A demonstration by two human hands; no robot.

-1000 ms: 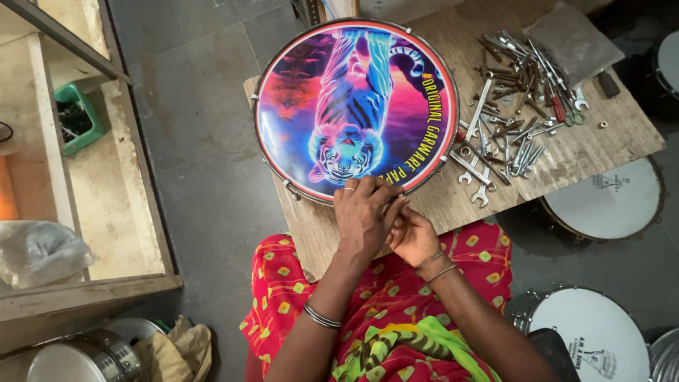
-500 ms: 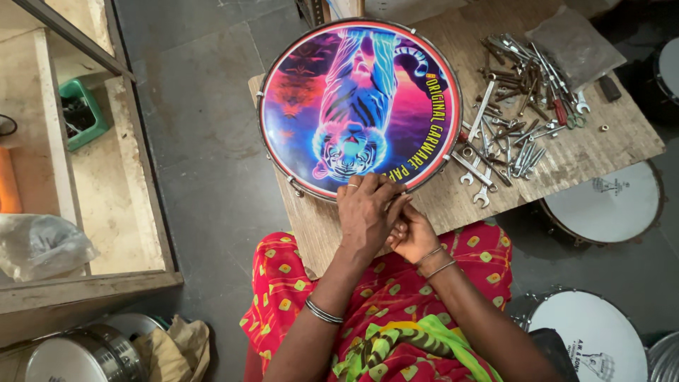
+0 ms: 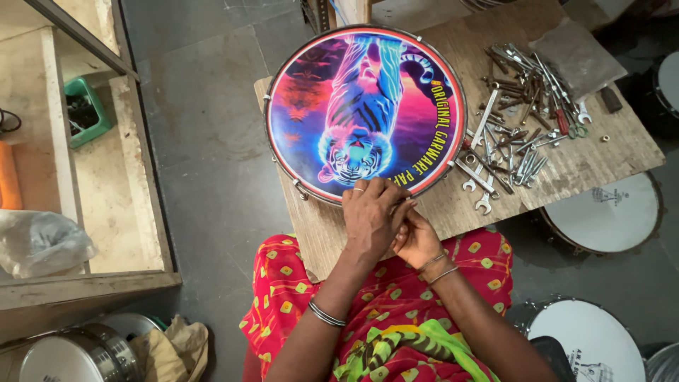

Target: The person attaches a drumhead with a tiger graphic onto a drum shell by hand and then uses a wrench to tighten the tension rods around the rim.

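- The drum (image 3: 364,110) is lying flat on the far left part of a wooden board (image 3: 566,159), its printed head facing up: a blue and pink tiger on a purple and red ground, with a curved band of yellow lettering along the rim from 2 to 5 o'clock.
- The left hand (image 3: 369,221) is resting on the drum's rim at 6 o'clock, fingers curled and pressed together over the edge, a ring showing on one.
- The right hand (image 3: 417,240) is sitting just under it, touching it, fingers bent inward; whether they are pinching anything I cannot tell, as the left hand is covering them.
- Spanners (image 3: 520,117) and other metal tools are lying in a loose heap at 3 o'clock of the drum, near its rim.
- A grey bag (image 3: 576,53) is lying flat at 2 o'clock, beyond the tools.
- White drums (image 3: 608,212) are sitting on the floor at 4 and 5 o'clock.
- A green box (image 3: 85,110) is sitting at 9 o'clock, well apart, and a clear plastic bag (image 3: 39,244) at 8 o'clock.
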